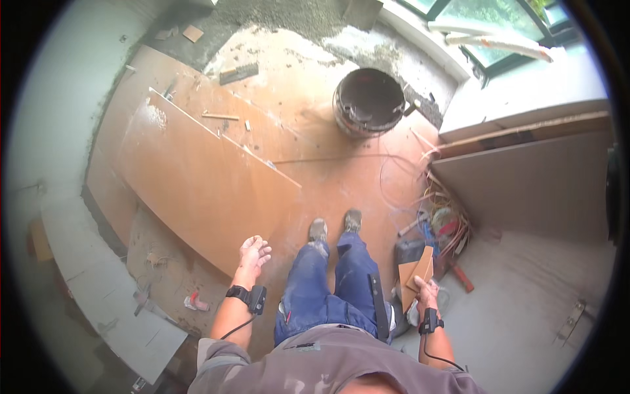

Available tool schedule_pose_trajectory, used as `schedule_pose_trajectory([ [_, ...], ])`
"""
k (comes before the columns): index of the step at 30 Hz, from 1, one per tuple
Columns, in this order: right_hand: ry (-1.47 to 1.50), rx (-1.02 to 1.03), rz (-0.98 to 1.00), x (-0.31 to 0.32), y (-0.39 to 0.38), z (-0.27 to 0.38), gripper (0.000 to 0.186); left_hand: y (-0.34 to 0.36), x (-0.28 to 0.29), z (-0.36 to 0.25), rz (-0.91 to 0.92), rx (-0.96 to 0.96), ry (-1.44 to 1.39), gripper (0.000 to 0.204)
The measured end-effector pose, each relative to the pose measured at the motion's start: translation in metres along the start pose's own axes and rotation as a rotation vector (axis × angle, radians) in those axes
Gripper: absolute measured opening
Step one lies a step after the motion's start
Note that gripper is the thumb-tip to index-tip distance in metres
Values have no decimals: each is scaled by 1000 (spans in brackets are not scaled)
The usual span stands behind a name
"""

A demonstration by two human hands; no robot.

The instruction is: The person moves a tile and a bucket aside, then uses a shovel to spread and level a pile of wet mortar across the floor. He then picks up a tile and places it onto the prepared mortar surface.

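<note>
My right hand (428, 290) is closed around flat orange-brown pieces (416, 269) that look like cut tile or board. They overlap at an angle, one edge pointing away from me. Out to the left, my left hand (256, 252) hangs in the air with its fingers loosely bent and apart, and I see nothing in it. Below it lies the near edge of a large brown sheet (203, 190). A dark bucket (369, 105) stands on the brown floor beyond my feet.
A notched trowel (239, 73) and a thin wooden stick (220, 117) lie beyond the sheet. Right of my legs are tangled cables (453, 217), a dark container (409, 251) and a red-handled tool (463, 278). A grey panel (525, 180) leans under the window. Wet mortar (289, 16) covers the far floor.
</note>
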State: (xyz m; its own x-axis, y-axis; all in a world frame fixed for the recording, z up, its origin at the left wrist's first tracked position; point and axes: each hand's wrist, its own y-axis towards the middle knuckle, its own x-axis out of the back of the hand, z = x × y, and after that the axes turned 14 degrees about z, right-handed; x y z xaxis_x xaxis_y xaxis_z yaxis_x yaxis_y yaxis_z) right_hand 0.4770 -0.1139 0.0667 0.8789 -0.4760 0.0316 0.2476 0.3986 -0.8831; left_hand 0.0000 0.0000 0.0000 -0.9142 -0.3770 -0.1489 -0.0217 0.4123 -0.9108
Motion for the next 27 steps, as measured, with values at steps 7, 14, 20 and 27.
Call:
schedule_pose_trajectory([
  [7, -251, 131, 47, 11, 97, 110, 38, -20, -39, -57, -17, -146, -84, 17],
  [14, -567, 116, 110, -51, 176, 248, 35, -49, 27, -3, -264, -60, -237, 24],
  [20, -1077, 26, 111, -229, 185, 336, 39, -33, 75, 41, -271, -31, -690, 21],
  [27, -1095, 16, 467, -454, 242, 387, 33, 46, 78, -134, -363, -29, -575, 11],
])
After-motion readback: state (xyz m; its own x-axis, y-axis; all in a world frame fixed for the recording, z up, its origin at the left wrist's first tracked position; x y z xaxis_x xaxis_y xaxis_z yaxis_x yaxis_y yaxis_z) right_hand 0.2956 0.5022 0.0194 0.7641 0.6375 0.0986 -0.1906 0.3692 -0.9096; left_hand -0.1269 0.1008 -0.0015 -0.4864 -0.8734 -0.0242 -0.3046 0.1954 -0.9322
